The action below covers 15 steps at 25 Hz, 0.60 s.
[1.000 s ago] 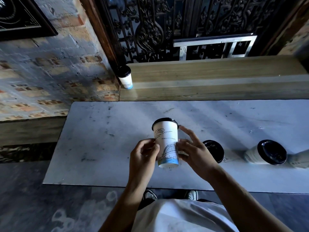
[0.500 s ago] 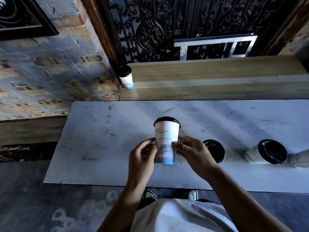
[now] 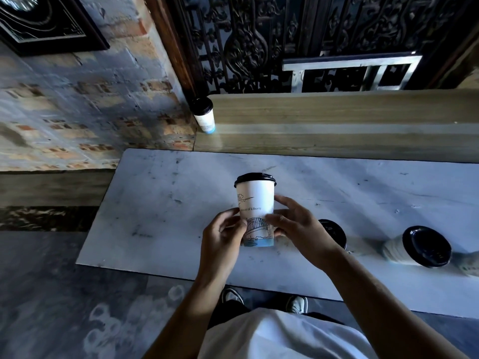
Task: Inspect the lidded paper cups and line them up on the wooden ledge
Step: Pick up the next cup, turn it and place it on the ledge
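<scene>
White black-lidded cup (image 3: 255, 203) upright above table, 1 cup on ledge (image 3: 204, 115)

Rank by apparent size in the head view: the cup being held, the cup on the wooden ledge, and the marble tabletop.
1. Marble tabletop
2. Held cup, in both hands
3. Ledge cup

The ledge cup stands farther from the camera, so the two cups may truly match.

Marble tabletop (image 3: 160, 203); brick wall (image 3: 77, 112) left; ornate black ironwork (image 3: 246, 42) behind; framed picture (image 3: 44, 22) upper left.

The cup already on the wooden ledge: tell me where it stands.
In the head view, that cup stands upright at the ledge's far left end, beside the brick wall.
</scene>
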Available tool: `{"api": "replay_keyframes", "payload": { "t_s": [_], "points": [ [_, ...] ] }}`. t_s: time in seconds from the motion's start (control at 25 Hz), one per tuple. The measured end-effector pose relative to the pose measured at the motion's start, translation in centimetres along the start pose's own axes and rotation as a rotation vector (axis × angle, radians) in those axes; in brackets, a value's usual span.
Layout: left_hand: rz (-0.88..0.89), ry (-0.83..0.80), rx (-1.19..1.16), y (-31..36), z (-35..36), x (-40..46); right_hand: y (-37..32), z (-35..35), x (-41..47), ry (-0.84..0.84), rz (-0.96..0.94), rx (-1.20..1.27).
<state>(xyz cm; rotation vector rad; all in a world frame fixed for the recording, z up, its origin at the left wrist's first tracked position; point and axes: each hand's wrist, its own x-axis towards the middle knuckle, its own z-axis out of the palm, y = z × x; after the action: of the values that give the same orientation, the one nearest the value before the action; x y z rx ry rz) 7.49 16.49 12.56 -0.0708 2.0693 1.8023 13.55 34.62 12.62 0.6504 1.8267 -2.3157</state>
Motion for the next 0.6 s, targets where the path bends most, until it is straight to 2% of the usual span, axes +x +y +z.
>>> {"api": "replay_keyframes", "payload": {
  "t_s": [0.32, 0.44, 0.6],
  "points": [
    [0.064, -0.038, 0.077, 1.4, 1.7, 5.6, -3.9, -3.0, 6.4, 0.006, -0.086, -0.421],
    [0.084, -0.062, 0.082, 2.4, 2.9, 10.1, -5.3, -4.0, 10.5, 0.052, -0.096, -0.473],
    [0.149, -0.120, 0.218, 2.2, 4.4, 19.6, -5.2, -5.1, 19.1, 0.114, -0.080, -0.483]
  ]
}}
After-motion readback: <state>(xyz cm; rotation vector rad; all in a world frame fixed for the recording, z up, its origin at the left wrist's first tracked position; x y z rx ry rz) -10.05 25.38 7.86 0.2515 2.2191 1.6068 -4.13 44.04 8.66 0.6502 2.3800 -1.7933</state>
